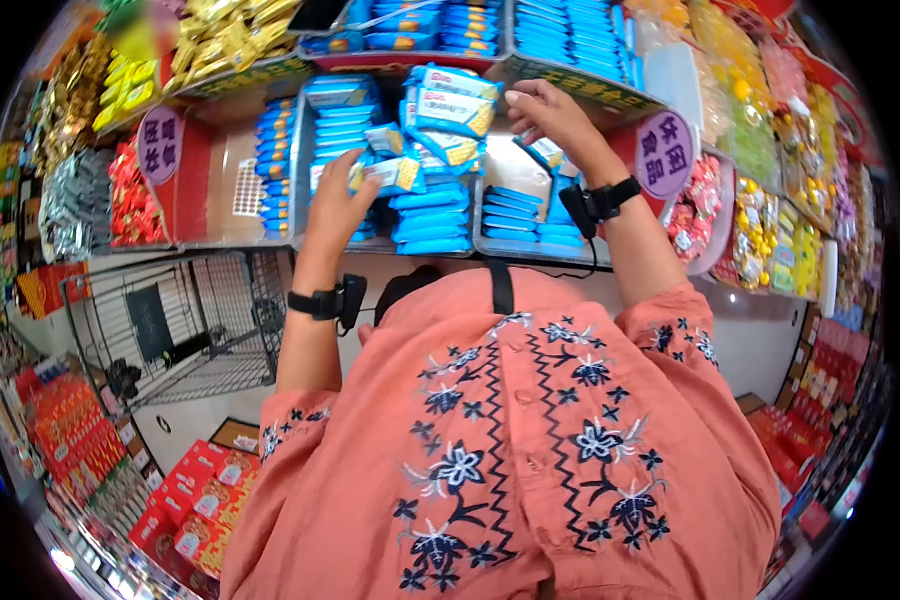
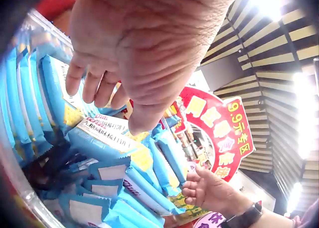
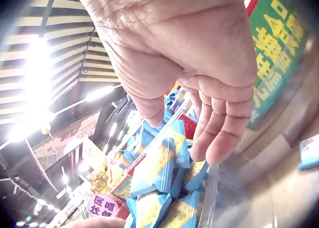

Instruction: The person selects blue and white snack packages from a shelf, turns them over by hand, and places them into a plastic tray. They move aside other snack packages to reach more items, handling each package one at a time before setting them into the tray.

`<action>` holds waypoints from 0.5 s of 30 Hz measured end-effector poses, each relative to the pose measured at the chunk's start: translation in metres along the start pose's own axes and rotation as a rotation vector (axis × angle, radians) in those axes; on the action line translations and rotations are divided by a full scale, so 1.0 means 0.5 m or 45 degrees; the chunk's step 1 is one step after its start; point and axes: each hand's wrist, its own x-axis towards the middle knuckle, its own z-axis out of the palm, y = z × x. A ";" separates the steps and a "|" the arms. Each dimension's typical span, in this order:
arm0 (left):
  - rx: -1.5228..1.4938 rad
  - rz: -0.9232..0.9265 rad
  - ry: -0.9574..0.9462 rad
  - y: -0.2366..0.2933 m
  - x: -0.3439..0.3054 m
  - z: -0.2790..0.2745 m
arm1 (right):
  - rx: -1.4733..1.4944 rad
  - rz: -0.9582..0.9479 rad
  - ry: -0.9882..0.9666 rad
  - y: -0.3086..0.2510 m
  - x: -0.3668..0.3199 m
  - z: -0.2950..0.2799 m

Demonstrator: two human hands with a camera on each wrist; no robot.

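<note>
Blue-and-yellow biscuit packets (image 1: 430, 215) stand stacked in the middle bin. My left hand (image 1: 335, 205) is over the left side of these stacks, its thumb beside a tilted biscuit packet (image 1: 398, 175). In the left wrist view, the thumb overlaps a lettered biscuit packet (image 2: 107, 133), and the fingers extend loosely over the pile. My right hand (image 1: 562, 122) hovers by the upper right of the pile, fingers slightly bent, holding nothing. Two biscuit packets (image 1: 455, 105) lie on top, left of its fingertips. In the right wrist view, more biscuit packets (image 3: 152, 166) show beyond the fingers.
A clear divider (image 3: 208, 198) edges the packets. The right compartment holds lower rows of biscuit packets (image 1: 512, 215); the left one has a bare cardboard floor (image 1: 215, 190). Purple signs (image 1: 663, 155) flank the bins. A wire shopping cart (image 1: 190, 320) stands at the left.
</note>
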 end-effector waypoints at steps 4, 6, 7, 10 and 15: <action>-0.306 -0.072 0.101 0.042 -0.003 -0.019 | 0.059 0.076 0.186 0.054 -0.015 -0.078; -0.515 -0.091 0.132 0.055 -0.003 -0.021 | -0.019 0.111 0.265 0.114 -0.012 -0.125; -0.555 -0.093 0.128 0.072 -0.004 -0.023 | -0.056 0.124 0.298 0.132 -0.013 -0.138; -0.590 -0.063 0.118 0.110 -0.012 -0.025 | -0.482 0.176 0.254 0.211 0.006 -0.169; -0.549 -0.098 0.080 0.160 -0.035 -0.022 | -1.148 0.187 0.235 0.323 0.062 -0.152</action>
